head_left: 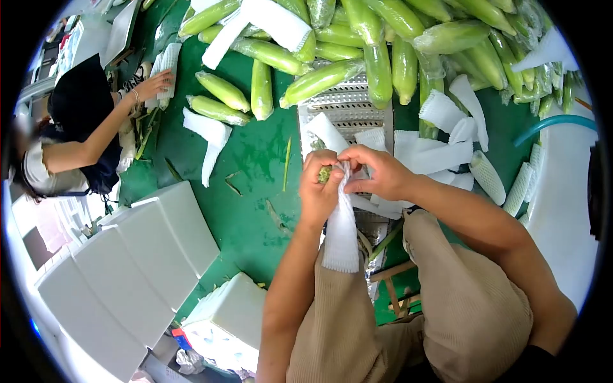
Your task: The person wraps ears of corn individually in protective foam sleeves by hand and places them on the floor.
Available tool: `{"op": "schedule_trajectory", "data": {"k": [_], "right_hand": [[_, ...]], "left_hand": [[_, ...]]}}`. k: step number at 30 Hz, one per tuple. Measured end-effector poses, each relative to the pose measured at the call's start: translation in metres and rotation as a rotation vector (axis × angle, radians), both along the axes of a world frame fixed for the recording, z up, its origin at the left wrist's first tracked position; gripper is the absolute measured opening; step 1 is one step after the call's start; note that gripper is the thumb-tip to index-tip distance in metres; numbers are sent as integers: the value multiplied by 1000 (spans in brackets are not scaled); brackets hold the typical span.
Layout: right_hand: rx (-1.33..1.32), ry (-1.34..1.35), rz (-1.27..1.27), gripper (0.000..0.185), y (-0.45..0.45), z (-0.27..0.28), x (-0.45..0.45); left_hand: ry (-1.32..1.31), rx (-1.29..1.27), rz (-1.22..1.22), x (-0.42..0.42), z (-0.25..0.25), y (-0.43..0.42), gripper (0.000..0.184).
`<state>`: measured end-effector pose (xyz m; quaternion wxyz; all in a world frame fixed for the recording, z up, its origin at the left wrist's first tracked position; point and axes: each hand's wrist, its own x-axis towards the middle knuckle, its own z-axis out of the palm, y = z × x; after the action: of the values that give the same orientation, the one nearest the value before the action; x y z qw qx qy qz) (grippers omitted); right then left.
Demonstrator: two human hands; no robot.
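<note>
Quite limp, the white foam sleeve [343, 239]

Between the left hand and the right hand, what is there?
The gathered upper part of a white mesh sleeve; the head view shows it.

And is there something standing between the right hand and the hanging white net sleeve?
Nothing visible stands between them: fingertips of the right hand touch the gathered upper end of the white net sleeve, close beside the left hand.
</note>
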<state>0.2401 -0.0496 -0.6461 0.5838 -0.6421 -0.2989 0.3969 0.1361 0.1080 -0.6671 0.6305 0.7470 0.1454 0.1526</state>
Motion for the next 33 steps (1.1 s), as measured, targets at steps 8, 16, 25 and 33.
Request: {"op": "schedule_trajectory", "data": {"k": [8,16,25,33], "right_hand": [[376,927,-240,26,8,23,7],[241,740,-610,31,28,-20,-19],[-294,-239,-205,34,21,-108,-28],[-271,380,-2,46,75,-57,-3]], "left_hand": [[302,812,-283,3,54,3,33],[302,-910,122,-29,36,-11,30],[823,-164,390,-31,-50,-6,44],[385,-286,178,4,-27,84,67]]}}
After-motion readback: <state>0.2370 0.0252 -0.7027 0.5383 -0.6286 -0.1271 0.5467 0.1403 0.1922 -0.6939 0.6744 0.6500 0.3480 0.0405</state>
